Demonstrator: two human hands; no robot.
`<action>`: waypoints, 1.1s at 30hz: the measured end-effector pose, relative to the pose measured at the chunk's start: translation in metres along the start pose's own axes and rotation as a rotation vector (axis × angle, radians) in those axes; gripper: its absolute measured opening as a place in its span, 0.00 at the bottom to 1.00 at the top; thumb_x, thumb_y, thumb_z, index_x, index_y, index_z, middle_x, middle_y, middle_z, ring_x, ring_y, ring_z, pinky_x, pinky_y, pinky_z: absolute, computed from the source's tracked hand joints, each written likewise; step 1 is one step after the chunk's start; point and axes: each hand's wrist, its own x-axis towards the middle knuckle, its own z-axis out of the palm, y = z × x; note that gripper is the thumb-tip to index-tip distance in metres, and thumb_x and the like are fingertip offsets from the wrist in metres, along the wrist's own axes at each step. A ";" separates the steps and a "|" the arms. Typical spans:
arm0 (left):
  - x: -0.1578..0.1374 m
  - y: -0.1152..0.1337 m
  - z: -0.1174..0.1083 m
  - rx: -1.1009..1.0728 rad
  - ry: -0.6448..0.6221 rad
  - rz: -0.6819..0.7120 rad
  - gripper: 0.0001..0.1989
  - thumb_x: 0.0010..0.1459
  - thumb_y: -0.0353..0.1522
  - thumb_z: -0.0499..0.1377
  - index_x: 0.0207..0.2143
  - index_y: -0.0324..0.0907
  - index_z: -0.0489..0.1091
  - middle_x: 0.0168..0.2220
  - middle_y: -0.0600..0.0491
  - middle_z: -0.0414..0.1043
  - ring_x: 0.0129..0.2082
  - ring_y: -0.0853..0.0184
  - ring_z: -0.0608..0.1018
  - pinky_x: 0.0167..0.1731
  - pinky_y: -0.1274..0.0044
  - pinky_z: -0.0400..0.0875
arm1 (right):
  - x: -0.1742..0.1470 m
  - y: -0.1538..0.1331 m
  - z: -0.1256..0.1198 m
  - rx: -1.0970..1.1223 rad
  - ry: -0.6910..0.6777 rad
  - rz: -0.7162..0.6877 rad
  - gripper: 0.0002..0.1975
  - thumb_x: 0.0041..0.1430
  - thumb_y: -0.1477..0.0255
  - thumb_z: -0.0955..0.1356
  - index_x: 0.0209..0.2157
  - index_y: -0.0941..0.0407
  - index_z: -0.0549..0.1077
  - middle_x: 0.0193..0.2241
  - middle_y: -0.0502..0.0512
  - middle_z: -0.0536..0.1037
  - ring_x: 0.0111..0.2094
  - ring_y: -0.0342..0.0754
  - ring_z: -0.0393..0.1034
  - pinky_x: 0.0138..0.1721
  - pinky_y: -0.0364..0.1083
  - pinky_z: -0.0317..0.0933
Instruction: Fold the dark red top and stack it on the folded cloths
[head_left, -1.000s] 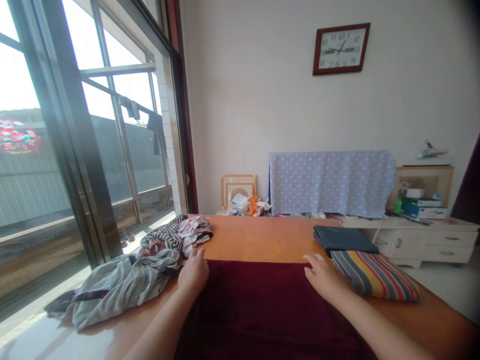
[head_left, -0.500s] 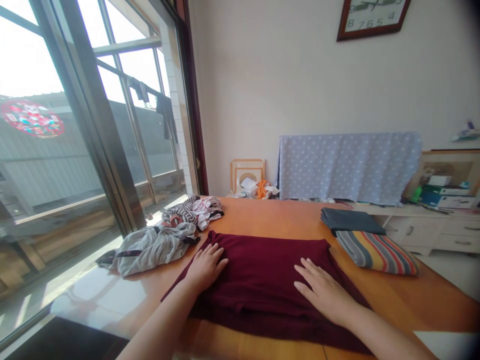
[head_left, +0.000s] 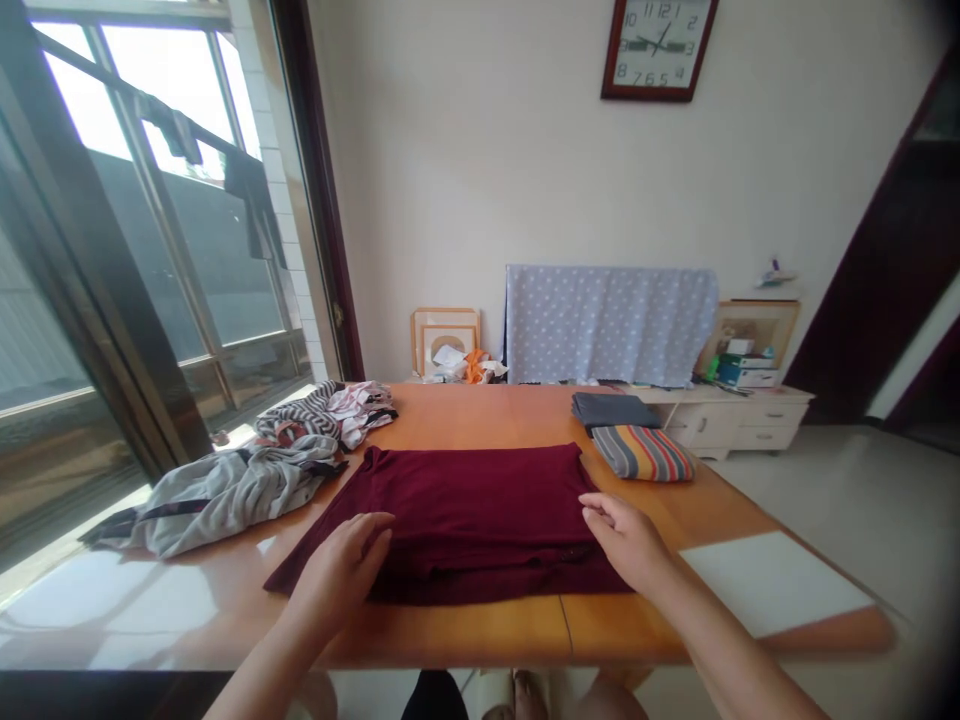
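My left hand [head_left: 349, 555] and right hand [head_left: 621, 532] are loosely open at the maroon cloth [head_left: 476, 495]. I judge folding in hand; the next move calls for gripping an edge.

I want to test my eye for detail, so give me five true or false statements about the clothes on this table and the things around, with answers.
1. A maroon garment lies on the wooden table. True.
2. The wall clock is round. False: its frame has straight sides.
3. The right hand is near the maroon garment's right side. True.
4. The folded multicoloured striped cloth lies left of the maroon garment. False: it lies to the right.
5. A grey garment lies crumpled at the left. True.
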 end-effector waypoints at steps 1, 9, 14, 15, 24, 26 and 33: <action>-0.006 0.006 0.002 -0.013 -0.002 0.014 0.15 0.65 0.40 0.52 0.49 0.48 0.70 0.46 0.52 0.76 0.47 0.61 0.77 0.48 0.71 0.70 | -0.005 0.000 -0.004 -0.036 0.009 -0.004 0.14 0.61 0.65 0.63 0.44 0.53 0.75 0.42 0.56 0.79 0.43 0.51 0.73 0.46 0.48 0.66; -0.027 0.028 0.020 -0.031 -0.090 0.131 0.13 0.59 0.33 0.56 0.47 0.49 0.71 0.48 0.52 0.75 0.49 0.60 0.75 0.51 0.68 0.68 | -0.038 -0.028 -0.012 -0.310 -0.189 -0.122 0.10 0.55 0.76 0.63 0.34 0.51 0.76 0.35 0.51 0.75 0.38 0.48 0.69 0.40 0.44 0.61; -0.025 0.020 0.027 0.001 -0.059 0.081 0.12 0.58 0.32 0.55 0.45 0.48 0.72 0.45 0.52 0.75 0.46 0.61 0.75 0.50 0.67 0.68 | -0.039 -0.032 -0.002 -0.360 -0.186 -0.094 0.14 0.53 0.77 0.65 0.38 0.50 0.77 0.37 0.52 0.75 0.41 0.49 0.68 0.44 0.45 0.59; -0.024 0.019 0.028 -0.002 -0.059 0.078 0.11 0.58 0.32 0.55 0.43 0.48 0.72 0.44 0.53 0.75 0.45 0.61 0.76 0.49 0.68 0.68 | -0.038 -0.033 -0.002 -0.362 -0.189 -0.087 0.13 0.53 0.77 0.65 0.37 0.50 0.77 0.36 0.52 0.74 0.41 0.49 0.68 0.43 0.44 0.59; -0.024 0.012 0.025 -0.012 0.037 0.094 0.08 0.58 0.33 0.55 0.40 0.49 0.71 0.43 0.54 0.74 0.45 0.62 0.75 0.47 0.70 0.69 | -0.037 -0.045 -0.013 -0.325 -0.087 -0.108 0.08 0.50 0.80 0.64 0.30 0.52 0.70 0.32 0.49 0.73 0.36 0.46 0.65 0.38 0.43 0.55; -0.026 0.012 0.025 0.004 0.010 0.094 0.07 0.59 0.33 0.55 0.39 0.48 0.72 0.41 0.54 0.74 0.42 0.62 0.75 0.45 0.71 0.69 | -0.041 -0.043 -0.013 -0.323 -0.095 -0.123 0.07 0.50 0.80 0.64 0.29 0.53 0.69 0.32 0.49 0.72 0.36 0.46 0.65 0.38 0.43 0.55; -0.025 0.023 0.021 0.035 -0.096 0.065 0.09 0.62 0.39 0.54 0.38 0.48 0.72 0.39 0.54 0.74 0.40 0.63 0.75 0.42 0.71 0.67 | -0.046 -0.042 -0.014 -0.248 -0.120 -0.086 0.06 0.55 0.76 0.64 0.30 0.52 0.70 0.31 0.49 0.73 0.35 0.46 0.66 0.38 0.44 0.56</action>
